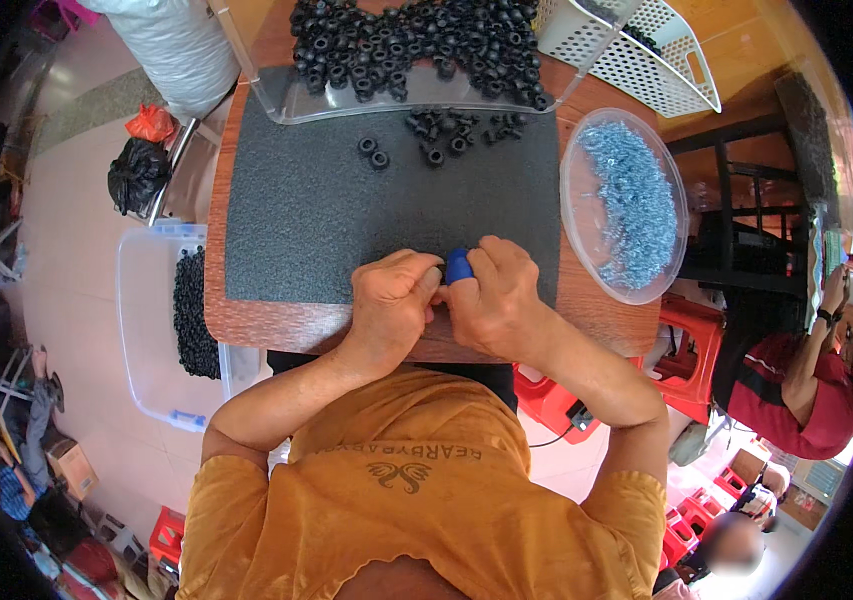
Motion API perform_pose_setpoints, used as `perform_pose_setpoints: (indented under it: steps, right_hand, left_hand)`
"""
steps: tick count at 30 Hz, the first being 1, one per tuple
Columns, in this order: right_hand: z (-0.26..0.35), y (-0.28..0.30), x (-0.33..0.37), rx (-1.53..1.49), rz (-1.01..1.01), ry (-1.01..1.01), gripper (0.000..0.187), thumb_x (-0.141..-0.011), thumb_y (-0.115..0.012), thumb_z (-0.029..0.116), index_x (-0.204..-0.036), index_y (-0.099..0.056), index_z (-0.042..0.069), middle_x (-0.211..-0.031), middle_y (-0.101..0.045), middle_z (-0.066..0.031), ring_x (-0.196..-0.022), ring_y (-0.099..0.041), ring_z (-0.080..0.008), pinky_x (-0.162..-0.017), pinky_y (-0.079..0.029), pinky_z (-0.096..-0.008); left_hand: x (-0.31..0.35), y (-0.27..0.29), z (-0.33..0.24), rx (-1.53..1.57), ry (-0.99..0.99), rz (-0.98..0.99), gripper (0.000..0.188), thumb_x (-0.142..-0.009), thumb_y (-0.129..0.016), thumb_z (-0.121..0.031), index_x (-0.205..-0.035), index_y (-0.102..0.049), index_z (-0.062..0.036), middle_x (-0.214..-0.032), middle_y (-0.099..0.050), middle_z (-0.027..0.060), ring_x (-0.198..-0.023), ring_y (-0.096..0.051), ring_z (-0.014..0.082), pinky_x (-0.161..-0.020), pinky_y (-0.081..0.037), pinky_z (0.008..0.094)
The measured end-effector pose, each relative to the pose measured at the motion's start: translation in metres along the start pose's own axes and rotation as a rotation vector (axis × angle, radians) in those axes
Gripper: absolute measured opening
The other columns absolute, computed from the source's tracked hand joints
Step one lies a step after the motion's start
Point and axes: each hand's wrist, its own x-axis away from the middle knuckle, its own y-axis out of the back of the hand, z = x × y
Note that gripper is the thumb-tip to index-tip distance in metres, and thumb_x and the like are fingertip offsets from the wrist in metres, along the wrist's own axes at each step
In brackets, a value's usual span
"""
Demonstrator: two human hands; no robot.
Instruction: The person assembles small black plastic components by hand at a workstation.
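Observation:
Over the near edge of a dark grey mat point(296, 210), my two hands meet with fingers pinched together. My left hand point(389, 297) is closed, its thumb and fingertips pressing toward the right one. My right hand point(498, 298) is closed too, with a blue finger cover point(459, 265) on one digit. Whatever they pinch between them is small and mostly hidden; a dark bit shows. Farther up the mat lie several loose black ring-shaped parts point(434, 157). Behind them a clear tray point(346, 112) holds a heap of black parts point(416, 50).
A round clear tub point(574, 215) of small bluish-silver pieces point(631, 210) sits at the table's right. Beyond it stands a white perforated basket point(686, 80). Left of the wooden table point(216, 230), a clear bin point(146, 370) holds black parts. Red stools point(696, 355) and another person point(786, 390) are at right.

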Motion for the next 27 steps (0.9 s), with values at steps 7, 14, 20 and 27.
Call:
perform_pose_setpoints:
  steps: [7, 14, 20, 27]
  right_hand:
    - [0.000, 0.003, -0.004, 0.024, 0.061, 0.031, 0.018, -0.051, -0.056, 0.017, -0.055, -0.044, 0.004, -0.057, -0.043, -0.0103, -0.055, -0.045, -0.0248, -0.045, -0.036, -0.0355]
    - [-0.002, -0.001, -0.002, -0.123, -0.018, -0.099, 0.023, -0.058, -0.066, 0.012, -0.056, -0.044, 0.004, -0.059, -0.046, -0.0123, -0.054, -0.048, -0.0283, -0.045, -0.038, -0.0394]
    - [-0.004, -0.003, 0.002, -0.269, -0.061, -0.143, 0.026, -0.063, -0.069, 0.010, -0.059, -0.044, 0.004, -0.058, -0.046, -0.0122, -0.051, -0.047, -0.0292, -0.043, -0.037, -0.0393]
    - [-0.004, -0.004, 0.002, -0.271, -0.077, -0.160, 0.026, -0.062, -0.069, 0.010, -0.060, -0.043, 0.004, -0.058, -0.046, -0.0119, -0.052, -0.048, -0.0291, -0.043, -0.038, -0.0394]
  left_hand:
    - [-0.002, -0.001, 0.004, -0.116, -0.081, -0.023, 0.010, -0.083, -0.053, 0.002, -0.084, -0.063, 0.0053, -0.066, -0.057, 0.0110, -0.050, -0.055, 0.0137, -0.043, -0.042, 0.0273]
    - [-0.007, 0.014, -0.001, 0.200, 0.208, 0.111, 0.016, -0.089, -0.055, -0.008, -0.090, -0.063, 0.0061, -0.071, -0.061, 0.0076, -0.050, -0.054, 0.0101, -0.042, -0.045, 0.0233]
    - [-0.011, 0.025, 0.002, 0.421, 0.298, 0.246, 0.018, -0.088, -0.058, -0.012, -0.089, -0.062, 0.0054, -0.067, -0.061, 0.0093, -0.051, -0.058, 0.0137, -0.044, -0.048, 0.0253]
    - [-0.010, 0.026, -0.005, 0.318, 0.318, 0.303, 0.023, -0.093, -0.052, -0.016, -0.084, -0.062, 0.0027, -0.068, -0.060, 0.0051, -0.054, -0.057, 0.0095, -0.045, -0.047, 0.0220]
